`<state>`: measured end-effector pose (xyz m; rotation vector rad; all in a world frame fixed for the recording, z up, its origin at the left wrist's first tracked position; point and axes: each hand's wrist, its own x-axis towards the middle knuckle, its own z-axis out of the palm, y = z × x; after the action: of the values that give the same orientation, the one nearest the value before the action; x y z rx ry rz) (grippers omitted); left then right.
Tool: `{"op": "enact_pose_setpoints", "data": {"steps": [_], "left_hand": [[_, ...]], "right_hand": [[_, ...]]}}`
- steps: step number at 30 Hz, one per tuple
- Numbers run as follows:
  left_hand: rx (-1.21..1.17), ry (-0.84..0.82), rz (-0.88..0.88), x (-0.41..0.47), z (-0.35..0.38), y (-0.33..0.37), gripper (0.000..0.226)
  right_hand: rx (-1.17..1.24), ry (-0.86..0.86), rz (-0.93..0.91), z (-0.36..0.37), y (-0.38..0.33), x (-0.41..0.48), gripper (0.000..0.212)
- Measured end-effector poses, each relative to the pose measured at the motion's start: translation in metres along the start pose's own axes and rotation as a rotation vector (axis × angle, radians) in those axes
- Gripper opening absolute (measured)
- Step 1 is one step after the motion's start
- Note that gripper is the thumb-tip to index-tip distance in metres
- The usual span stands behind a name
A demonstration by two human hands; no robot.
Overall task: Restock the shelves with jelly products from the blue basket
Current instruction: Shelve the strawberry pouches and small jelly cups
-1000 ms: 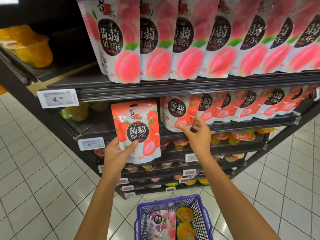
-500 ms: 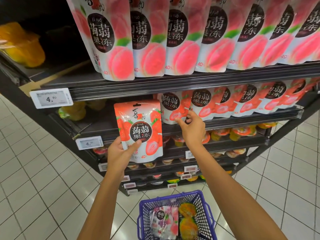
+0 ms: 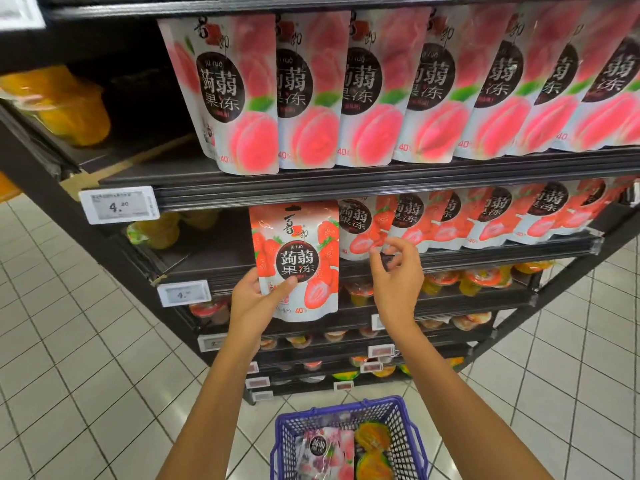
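Observation:
My left hand (image 3: 254, 301) grips a strawberry jelly pouch (image 3: 298, 258) by its lower left corner and holds it upright in front of the second shelf (image 3: 485, 252), just left of the row of matching strawberry pouches (image 3: 485, 216). My right hand (image 3: 394, 271) hovers at the leftmost shelved strawberry pouch (image 3: 360, 223), fingers apart and curled near its bottom edge, holding nothing. The blue basket (image 3: 346, 408) sits on the floor below, with a pink pouch (image 3: 325, 452) and orange jelly cups (image 3: 372, 452) inside.
Peach jelly pouches (image 3: 363, 95) line the top shelf. Orange jelly cups (image 3: 59, 102) sit at the far left. Dark free room lies left of the held pouch on the second shelf. Lower shelves hold small jelly cups (image 3: 467, 278). Price tags (image 3: 119, 207) clip to the shelf edges.
The left hand has lifted the strawberry pouch closer to the second shelf. The right hand has loosened its pinch on the shelved pouch and drawn slightly back.

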<state>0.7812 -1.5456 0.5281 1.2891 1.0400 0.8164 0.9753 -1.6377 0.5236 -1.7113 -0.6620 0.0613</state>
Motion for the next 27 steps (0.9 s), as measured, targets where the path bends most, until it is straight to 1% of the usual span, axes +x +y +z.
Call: {"op": "enact_pose_setpoints", "data": {"steps": [1,2,4,5,6,8,11,13,15,16,19,20,21,24,27], "left_hand": [[-0.001,-0.011,0.003,0.001,0.001,0.002,0.038],[-0.005,-0.024,0.010,0.003,0.002,0.003,0.038],[-0.015,-0.037,0.030,0.005,0.004,0.007,0.034],[-0.016,-0.035,0.041,0.007,0.004,0.008,0.033],[-0.016,-0.033,0.054,0.008,0.005,0.010,0.034],[-0.009,-0.036,0.087,0.011,0.005,0.013,0.040],[0.013,-0.016,0.162,0.011,0.008,0.018,0.055],[0.061,0.065,0.208,0.012,0.011,0.018,0.061],[0.091,0.121,0.207,0.014,0.013,0.020,0.063],[0.094,0.102,0.205,0.015,0.015,0.021,0.064],[0.129,-0.061,0.213,0.018,0.025,0.026,0.060],[0.131,-0.088,0.202,0.019,0.029,0.027,0.060],[0.126,-0.093,0.192,0.019,0.032,0.027,0.061],[0.117,-0.080,0.194,0.019,0.037,0.022,0.063],[0.112,-0.083,0.222,0.018,0.037,0.016,0.064]], "right_hand": [[0.076,-0.083,-0.002,0.001,-0.004,-0.006,0.010],[0.137,-0.227,0.020,0.002,-0.009,-0.012,0.007],[0.206,-0.538,0.088,0.009,-0.015,-0.020,0.013],[0.227,-0.618,0.114,0.012,-0.016,-0.023,0.020],[0.242,-0.633,0.133,0.015,-0.017,-0.024,0.025],[0.261,-0.581,0.150,0.019,-0.019,-0.022,0.028],[0.258,-0.494,0.179,0.025,-0.021,-0.015,0.029],[0.211,-0.418,0.175,0.032,-0.023,-0.008,0.033],[0.147,-0.339,0.126,0.038,-0.025,-0.003,0.031],[0.133,-0.312,0.098,0.041,-0.026,0.000,0.030],[0.092,-0.282,0.022,0.051,-0.026,0.004,0.024],[0.071,-0.270,0.020,0.054,-0.025,0.005,0.022],[0.055,-0.256,0.025,0.056,-0.024,0.005,0.022],[0.020,-0.219,0.005,0.055,-0.016,0.005,0.033],[-0.083,-0.232,-0.090,0.045,-0.014,0.004,0.026]]}}
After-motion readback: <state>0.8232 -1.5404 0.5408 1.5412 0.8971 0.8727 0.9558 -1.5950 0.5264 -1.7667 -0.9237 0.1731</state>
